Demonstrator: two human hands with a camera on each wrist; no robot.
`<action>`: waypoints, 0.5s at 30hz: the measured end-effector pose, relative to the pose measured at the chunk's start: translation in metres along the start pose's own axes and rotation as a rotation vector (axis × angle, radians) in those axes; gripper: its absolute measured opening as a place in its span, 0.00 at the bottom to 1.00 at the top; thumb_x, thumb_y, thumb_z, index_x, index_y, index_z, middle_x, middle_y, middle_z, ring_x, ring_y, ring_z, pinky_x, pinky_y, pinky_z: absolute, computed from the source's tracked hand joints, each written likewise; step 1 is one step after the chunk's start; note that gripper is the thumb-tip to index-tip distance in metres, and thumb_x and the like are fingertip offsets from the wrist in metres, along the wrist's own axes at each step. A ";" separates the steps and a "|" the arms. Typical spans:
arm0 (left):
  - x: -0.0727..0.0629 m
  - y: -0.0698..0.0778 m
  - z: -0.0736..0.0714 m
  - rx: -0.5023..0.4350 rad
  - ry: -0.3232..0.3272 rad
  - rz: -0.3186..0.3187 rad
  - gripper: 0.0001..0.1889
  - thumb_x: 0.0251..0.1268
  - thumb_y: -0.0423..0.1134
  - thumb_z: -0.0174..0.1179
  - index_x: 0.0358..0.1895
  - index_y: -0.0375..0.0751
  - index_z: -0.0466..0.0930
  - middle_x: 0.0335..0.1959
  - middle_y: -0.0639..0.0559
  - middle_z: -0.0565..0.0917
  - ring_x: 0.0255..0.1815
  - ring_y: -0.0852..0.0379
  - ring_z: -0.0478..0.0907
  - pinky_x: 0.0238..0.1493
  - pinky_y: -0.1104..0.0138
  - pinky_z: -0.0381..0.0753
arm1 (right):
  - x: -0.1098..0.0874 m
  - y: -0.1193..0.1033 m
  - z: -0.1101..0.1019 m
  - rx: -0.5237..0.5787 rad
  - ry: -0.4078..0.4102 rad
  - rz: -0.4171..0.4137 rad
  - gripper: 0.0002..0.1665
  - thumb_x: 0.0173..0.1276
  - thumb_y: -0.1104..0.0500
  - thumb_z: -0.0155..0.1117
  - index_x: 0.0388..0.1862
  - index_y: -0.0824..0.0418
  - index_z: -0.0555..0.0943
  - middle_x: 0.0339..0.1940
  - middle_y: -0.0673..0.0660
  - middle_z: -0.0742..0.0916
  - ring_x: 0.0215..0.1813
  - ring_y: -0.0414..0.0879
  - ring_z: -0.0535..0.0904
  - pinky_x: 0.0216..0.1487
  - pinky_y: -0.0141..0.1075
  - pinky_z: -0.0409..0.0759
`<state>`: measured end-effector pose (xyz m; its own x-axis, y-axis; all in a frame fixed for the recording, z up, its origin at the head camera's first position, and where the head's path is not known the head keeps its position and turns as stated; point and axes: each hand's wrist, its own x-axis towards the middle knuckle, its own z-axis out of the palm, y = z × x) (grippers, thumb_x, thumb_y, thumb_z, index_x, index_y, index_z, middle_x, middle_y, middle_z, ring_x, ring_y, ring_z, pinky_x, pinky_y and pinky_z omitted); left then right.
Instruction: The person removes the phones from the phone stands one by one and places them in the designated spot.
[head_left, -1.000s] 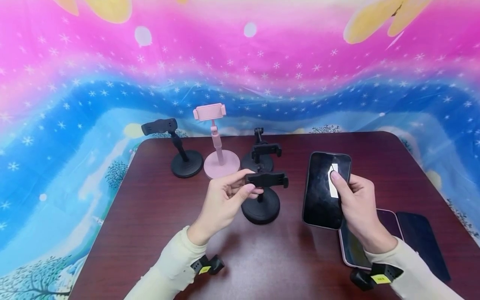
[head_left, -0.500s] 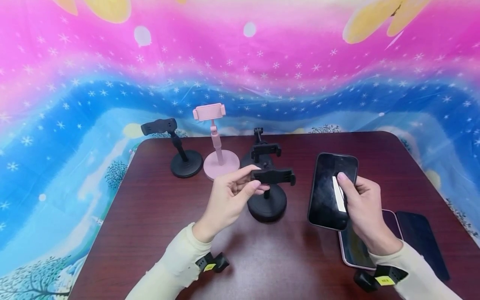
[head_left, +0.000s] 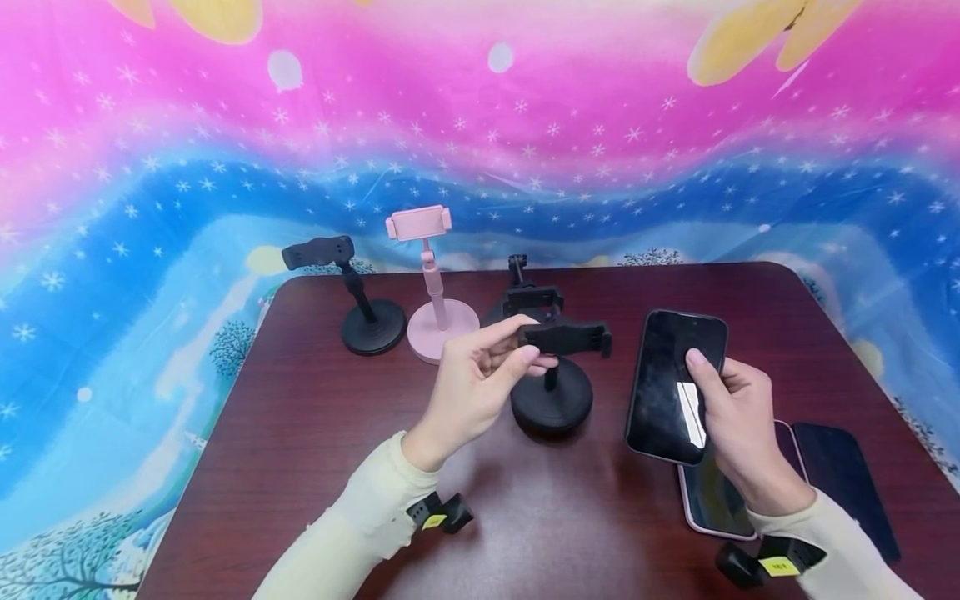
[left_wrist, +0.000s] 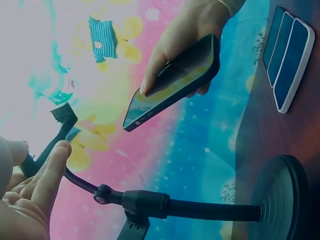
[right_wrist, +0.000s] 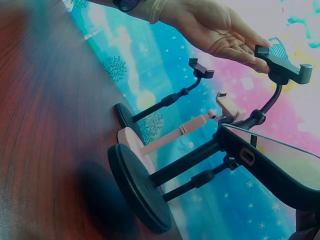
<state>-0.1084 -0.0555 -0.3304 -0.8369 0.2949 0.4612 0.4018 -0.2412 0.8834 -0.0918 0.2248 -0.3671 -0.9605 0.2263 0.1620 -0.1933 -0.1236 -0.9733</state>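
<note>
My left hand (head_left: 468, 387) grips the left end of the clamp on a black phone stand (head_left: 551, 402), thumb in front and fingers behind. The stand is upright; in the right wrist view its round base (right_wrist: 137, 187) has a dark shadow apart from it, so it seems to be off the table. To the right, my right hand (head_left: 742, 425) holds a black-cased smartphone (head_left: 667, 387) upright, thumb on the screen's edge. The clamp (left_wrist: 50, 142) and the phone (left_wrist: 172, 85) are apart, with nothing in the clamp.
Behind stand a black phone stand (head_left: 373, 327), a pink phone stand (head_left: 442, 327) and another black stand (head_left: 532, 297), partly hidden. On the table (head_left: 300, 433) at right lie a pink-edged phone (head_left: 712, 504) and a dark phone (head_left: 847, 483). A patterned cloth (head_left: 480, 125) hangs behind.
My left hand has carried the black phone stand right and slightly away from me. My right hand has shifted a little right with the smartphone.
</note>
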 end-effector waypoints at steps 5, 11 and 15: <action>0.004 -0.002 0.003 -0.004 0.002 -0.002 0.16 0.70 0.21 0.56 0.59 0.21 0.76 0.49 0.23 0.84 0.42 0.26 0.85 0.48 0.57 0.90 | -0.001 0.003 -0.004 -0.012 0.002 0.011 0.17 0.77 0.64 0.57 0.33 0.54 0.91 0.27 0.45 0.92 0.26 0.34 0.86 0.26 0.27 0.84; 0.011 -0.003 0.006 -0.013 0.009 -0.001 0.16 0.71 0.23 0.56 0.59 0.22 0.77 0.51 0.24 0.84 0.44 0.25 0.85 0.50 0.57 0.89 | -0.002 0.008 -0.008 -0.017 -0.001 0.034 0.18 0.77 0.64 0.57 0.32 0.54 0.91 0.24 0.46 0.91 0.22 0.35 0.85 0.22 0.28 0.83; 0.015 -0.004 0.009 -0.019 0.006 -0.001 0.16 0.71 0.23 0.56 0.59 0.23 0.77 0.51 0.25 0.84 0.44 0.27 0.85 0.50 0.57 0.90 | -0.004 0.011 -0.012 -0.039 -0.021 0.056 0.18 0.78 0.62 0.56 0.33 0.52 0.91 0.23 0.45 0.91 0.22 0.35 0.86 0.21 0.28 0.83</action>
<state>-0.1191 -0.0423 -0.3260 -0.8394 0.2901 0.4596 0.3939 -0.2580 0.8822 -0.0879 0.2347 -0.3801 -0.9736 0.2002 0.1098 -0.1313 -0.0975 -0.9865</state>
